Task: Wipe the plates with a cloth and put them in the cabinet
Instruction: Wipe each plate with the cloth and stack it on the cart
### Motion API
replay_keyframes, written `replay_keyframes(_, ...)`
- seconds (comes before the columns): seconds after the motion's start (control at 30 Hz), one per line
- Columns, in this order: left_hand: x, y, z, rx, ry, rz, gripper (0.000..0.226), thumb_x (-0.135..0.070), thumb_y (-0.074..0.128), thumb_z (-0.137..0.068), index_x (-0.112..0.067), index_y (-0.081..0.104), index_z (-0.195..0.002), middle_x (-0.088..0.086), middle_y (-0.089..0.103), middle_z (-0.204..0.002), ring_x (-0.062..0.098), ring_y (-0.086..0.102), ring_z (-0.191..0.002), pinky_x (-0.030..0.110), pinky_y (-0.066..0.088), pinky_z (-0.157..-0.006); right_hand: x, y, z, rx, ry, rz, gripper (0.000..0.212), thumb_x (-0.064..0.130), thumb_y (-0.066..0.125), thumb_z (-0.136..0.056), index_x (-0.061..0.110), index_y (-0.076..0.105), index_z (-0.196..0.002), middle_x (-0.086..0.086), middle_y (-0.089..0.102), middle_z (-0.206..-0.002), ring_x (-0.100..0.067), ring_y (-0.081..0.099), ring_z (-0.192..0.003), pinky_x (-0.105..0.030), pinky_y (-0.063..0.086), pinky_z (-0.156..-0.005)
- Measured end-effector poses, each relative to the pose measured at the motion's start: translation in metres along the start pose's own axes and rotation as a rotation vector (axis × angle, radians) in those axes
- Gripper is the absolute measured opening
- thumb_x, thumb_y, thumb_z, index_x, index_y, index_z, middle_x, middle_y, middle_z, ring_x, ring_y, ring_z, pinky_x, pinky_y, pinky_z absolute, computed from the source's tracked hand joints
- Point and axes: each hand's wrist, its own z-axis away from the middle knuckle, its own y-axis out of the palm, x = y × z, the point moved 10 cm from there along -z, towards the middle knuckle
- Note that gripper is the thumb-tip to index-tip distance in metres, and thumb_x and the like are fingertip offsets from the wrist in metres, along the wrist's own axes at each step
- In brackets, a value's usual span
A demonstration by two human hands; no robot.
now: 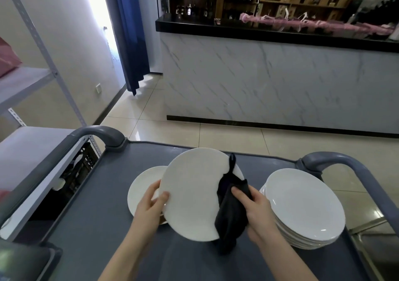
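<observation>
I hold a white plate (192,192) tilted above the grey cart top (103,226). My left hand (151,203) grips its left rim, thumb on the face and fingers behind. My right hand (254,209) holds a black cloth (231,213) wrapped over the plate's right edge. Another white plate (140,194) lies flat on the cart under my left hand, partly hidden. A stack of several white plates (306,207) stands on the cart at the right.
The cart has grey handles at the left (95,133) and right (336,162). A metal shelf rack (32,80) stands at the left. A marble-fronted bar counter (280,82) is across the tiled floor, with bottle shelves behind.
</observation>
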Motion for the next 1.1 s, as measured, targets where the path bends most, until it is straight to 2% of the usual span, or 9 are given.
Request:
replay_keyframes(0.1,0.006,0.007,0.006,-0.106,0.035,0.061,0.037,-0.027,0.048,-0.106,-0.060,0.056,-0.121,-0.021,0.068,-0.122,0.009,0.065,-0.114,0.042,0.054,-0.097,-0.026,0.000,0.008,0.010,0.058,-0.037,0.014,0.009,0.071,-0.085,0.001,0.072,-0.096,-0.021,0.074,-0.099,-0.037,0.069,-0.099,-0.049,0.054,-0.093)
replay_keyframes(0.2,-0.006,0.002,0.006,-0.134,0.101,-0.083,0.034,-0.025,0.048,-0.106,-0.050,0.056,-0.127,-0.017,0.067,-0.124,0.012,0.062,-0.118,0.046,0.050,-0.104,-0.023,-0.001,0.010,0.069,0.054,0.121,0.007,0.008,0.073,-0.083,0.006,0.074,-0.090,-0.016,0.075,-0.096,-0.033,0.070,-0.096,-0.048,0.055,-0.092)
replay_keyframes(0.33,-0.030,0.012,0.001,0.132,0.139,-0.312,0.027,-0.044,0.054,-0.095,-0.061,0.059,-0.116,-0.025,0.070,-0.111,0.003,0.066,-0.106,0.026,0.052,-0.087,0.034,0.019,0.002,0.214,-0.162,0.452,0.011,0.009,0.078,-0.079,0.016,0.075,-0.088,-0.002,0.076,-0.086,-0.017,0.070,-0.086,-0.031,0.056,-0.079)
replay_keyframes(0.43,-0.041,0.053,0.010,0.415,0.234,-0.641,0.039,-0.022,0.054,-0.104,-0.055,0.059,-0.124,-0.026,0.069,-0.117,-0.002,0.063,-0.112,0.018,0.047,-0.095,0.055,0.067,0.010,0.458,-0.301,0.819,0.017,0.019,0.082,-0.075,0.029,0.072,-0.085,0.012,0.071,-0.079,-0.002,0.064,-0.078,-0.020,0.050,-0.074)
replay_keyframes(0.53,-0.039,0.060,0.012,0.447,0.221,-0.690,0.048,-0.003,0.052,-0.099,-0.043,0.055,-0.127,-0.015,0.075,-0.108,0.008,0.069,-0.104,0.031,0.051,-0.097,0.048,0.098,0.021,0.601,-0.338,0.960,0.017,0.023,0.079,-0.075,0.031,0.072,-0.088,0.015,0.070,-0.080,0.002,0.062,-0.077,-0.013,0.046,-0.071)
replay_keyframes(0.73,-0.052,0.018,0.005,0.169,0.239,-0.467,0.026,-0.023,0.060,-0.101,-0.048,0.068,-0.100,-0.020,0.073,-0.096,-0.003,0.067,-0.084,0.008,0.047,-0.069,0.043,0.056,0.010,0.414,-0.223,0.706,0.012,0.018,0.079,-0.080,0.025,0.073,-0.088,0.006,0.073,-0.081,-0.009,0.067,-0.081,-0.028,0.053,-0.078)
replay_keyframes(0.8,-0.051,0.002,0.004,0.032,0.230,-0.373,0.026,-0.023,0.061,-0.100,-0.048,0.069,-0.095,-0.020,0.073,-0.092,-0.004,0.067,-0.077,0.010,0.049,-0.064,0.030,0.035,0.010,0.319,-0.158,0.568,0.012,0.013,0.077,-0.082,0.018,0.074,-0.092,-0.001,0.075,-0.088,-0.017,0.070,-0.087,-0.032,0.056,-0.079)
replay_keyframes(0.97,-0.034,-0.001,0.001,-0.020,0.146,-0.274,0.016,-0.033,0.060,-0.100,-0.048,0.067,-0.097,-0.017,0.073,-0.094,0.001,0.069,-0.080,0.024,0.051,-0.068,-0.005,0.015,0.020,0.276,-0.027,0.362,0.014,0.006,0.071,-0.086,0.012,0.071,-0.099,-0.005,0.075,-0.095,-0.025,0.070,-0.096,-0.027,0.056,-0.077)
replay_keyframes(1.1,-0.026,0.003,-0.009,0.029,0.088,-0.383,0.019,-0.036,0.051,-0.104,-0.049,0.064,-0.111,-0.018,0.070,-0.104,0.006,0.065,-0.100,0.028,0.051,-0.079,0.028,0.010,0.021,0.139,-0.278,0.523,0.018,0.008,0.071,-0.086,0.026,0.069,-0.088,0.008,0.073,-0.083,-0.010,0.068,-0.083,-0.024,0.052,-0.075)
